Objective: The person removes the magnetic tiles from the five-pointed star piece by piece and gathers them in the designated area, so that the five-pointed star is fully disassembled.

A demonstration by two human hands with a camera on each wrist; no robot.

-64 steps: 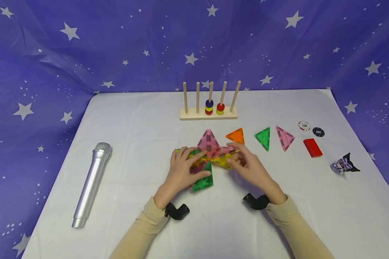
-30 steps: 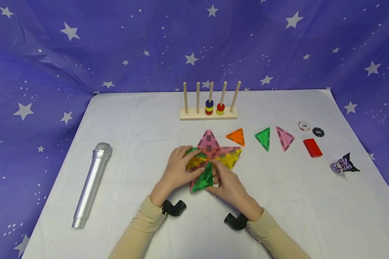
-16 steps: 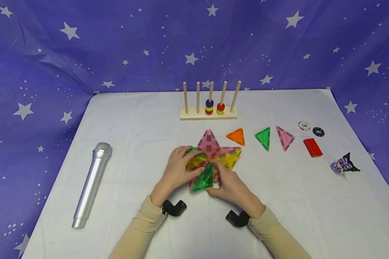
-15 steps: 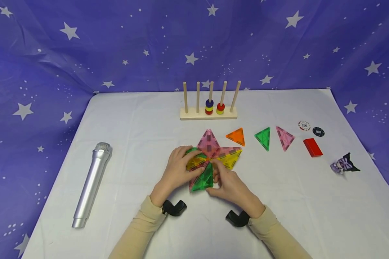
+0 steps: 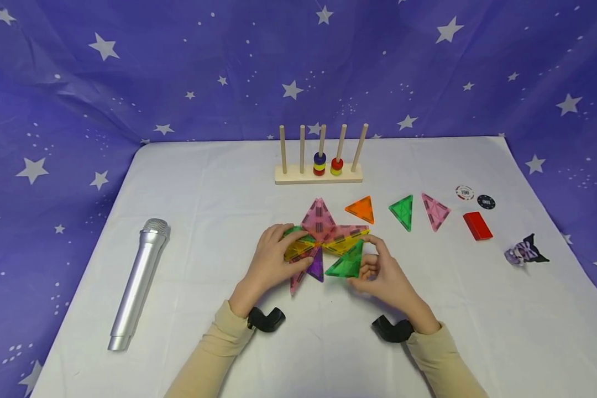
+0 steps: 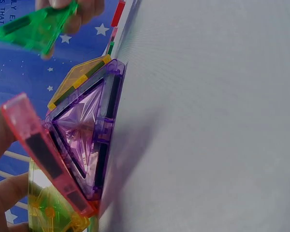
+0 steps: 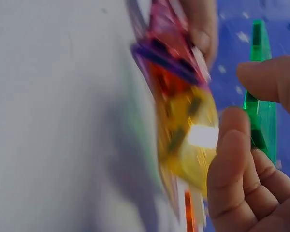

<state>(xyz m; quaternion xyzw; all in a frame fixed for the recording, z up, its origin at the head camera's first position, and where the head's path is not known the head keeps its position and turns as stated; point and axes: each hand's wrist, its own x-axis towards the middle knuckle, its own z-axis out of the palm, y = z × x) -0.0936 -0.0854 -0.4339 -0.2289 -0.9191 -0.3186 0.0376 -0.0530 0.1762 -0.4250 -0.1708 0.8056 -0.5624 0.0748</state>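
A star-shaped build of translucent magnetic tiles lies mid-table, with pink, yellow, green and purple parts. My left hand holds its left side, fingers over the green and yellow point and thumb at the pink lower one. A purple triangle tile shows in the star's lower part, next to a pink tile seen edge-on. Just right of that, my right hand pinches a green triangle magnetic tile between thumb and fingers. In the right wrist view the green tile appears edge-on, apart from the star.
Behind the star stands a wooden peg rack with coloured rings. Loose orange, green and pink triangle tiles lie to the right, before two poker chips, a red block and a small figurine. A silver microphone lies left.
My right hand went from the star's right point to its lower part, then drew rightward with the green tile, uncovering the purple tile. The left hand stays on the star.
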